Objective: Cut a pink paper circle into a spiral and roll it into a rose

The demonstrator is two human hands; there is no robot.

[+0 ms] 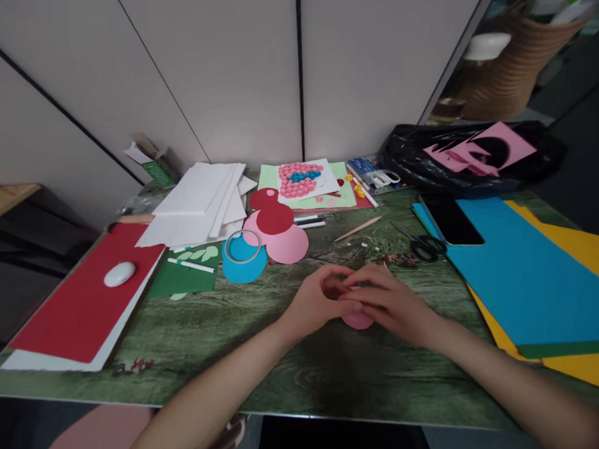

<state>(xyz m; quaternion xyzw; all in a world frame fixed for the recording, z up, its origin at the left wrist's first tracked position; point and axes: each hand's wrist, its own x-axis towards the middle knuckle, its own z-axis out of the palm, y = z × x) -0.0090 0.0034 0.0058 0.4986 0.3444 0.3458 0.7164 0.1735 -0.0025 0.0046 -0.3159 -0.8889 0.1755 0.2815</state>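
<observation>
Pink paper [357, 320], a small rounded piece, is held at the middle of the frame between both hands; most of it is hidden, so its long axis cannot be told. The left hand [317, 302] and right hand [388, 303] are met over it, fingers curled shut around the piece, forearms coming in from the lower corners. Bare green table [224, 327] lies open to the left; blue card [530, 274] crowds the right, scissors [422, 244] just beyond.
</observation>
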